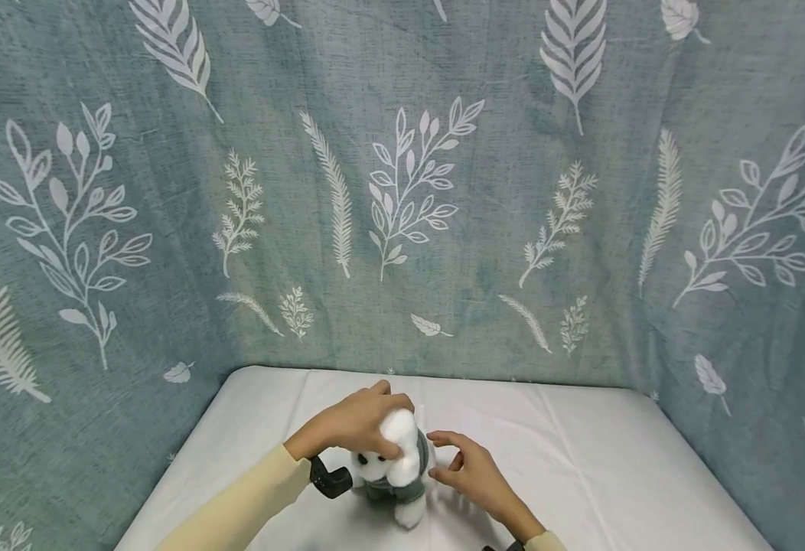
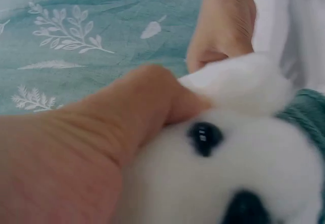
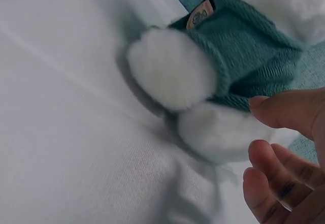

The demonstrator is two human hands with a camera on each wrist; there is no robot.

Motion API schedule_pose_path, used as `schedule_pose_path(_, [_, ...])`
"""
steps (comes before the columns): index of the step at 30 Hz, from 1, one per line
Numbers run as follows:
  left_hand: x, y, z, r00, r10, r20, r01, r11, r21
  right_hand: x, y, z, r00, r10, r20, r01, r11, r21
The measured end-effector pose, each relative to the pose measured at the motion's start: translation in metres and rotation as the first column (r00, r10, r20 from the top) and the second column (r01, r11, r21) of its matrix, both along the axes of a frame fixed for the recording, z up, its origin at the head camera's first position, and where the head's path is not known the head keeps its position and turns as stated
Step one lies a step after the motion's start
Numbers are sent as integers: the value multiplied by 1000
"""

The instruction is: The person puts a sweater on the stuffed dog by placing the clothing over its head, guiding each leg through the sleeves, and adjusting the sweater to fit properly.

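A white plush dog (image 1: pixel 411 511) in a green knitted sweater (image 3: pixel 254 46) stands on the white-covered table. My left hand (image 1: pixel 364 419) grips its head from above; in the left wrist view the thumb (image 2: pixel 147 92) presses beside a black eye (image 2: pixel 204 137), and a black nose (image 2: pixel 247 209) shows below. Close by the toy's body on the right is my right hand (image 1: pixel 474 473), fingers loosely bent and apart, holding nothing. Its thumb (image 3: pixel 284 109) lies near the sweater's hem; whether it touches I cannot tell. White fluffy paws (image 3: pixel 172 69) stick out from the sweater.
The table (image 1: pixel 581 451) has a creased white cover. Behind it and along both sides hangs a blue-green curtain (image 1: pixel 457 252) with white leaf prints. A black wrist strap mount (image 1: pixel 331 480) sits at the left wrist, and a small tag (image 3: pixel 199 14) shows on the sweater.
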State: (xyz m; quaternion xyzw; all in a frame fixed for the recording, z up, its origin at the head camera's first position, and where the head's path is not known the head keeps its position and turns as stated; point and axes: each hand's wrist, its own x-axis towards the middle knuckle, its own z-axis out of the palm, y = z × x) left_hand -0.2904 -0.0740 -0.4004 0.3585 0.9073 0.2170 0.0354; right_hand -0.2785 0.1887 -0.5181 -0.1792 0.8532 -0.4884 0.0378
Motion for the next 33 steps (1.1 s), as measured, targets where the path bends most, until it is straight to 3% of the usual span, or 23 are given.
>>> schedule_pose_path(5, [1,-5,7,994,-95,50,95,995,3,0,0,-1,1000,-5,6,5,1000,-7])
schedule_pose_path(12, [-1,-11,7,993,-101,54,103,994,-27,0,0,-4,1000,-9,2,9,1000,-2])
schedule_pose_path(15, [2,-11,5,998,-56,39,57,998,-23,-1,1,-4,1000,-14,-1,14,1000,4])
schedule_pose_path(19, [13,-5,0,995,89,-36,-91,995,-46,-2,3,-5,1000,-19,3,19,1000,-4])
schedule_pose_path(22, [22,2,-6,971,192,-145,-206,974,-90,-1,4,-6,1000,-14,6,14,1000,-10])
schedule_pose_path(25, [30,7,-11,945,237,-224,-266,958,-108,0,4,-7,1000,-3,2,3,1000,-5])
schedule_pose_path(28, [30,8,-14,944,225,-243,-257,960,-109,0,4,-7,1000,-9,-10,9,1000,8])
schedule_pose_path(33, [22,3,-15,969,144,-199,-154,987,-36,1,4,-4,999,-32,-15,32,999,7])
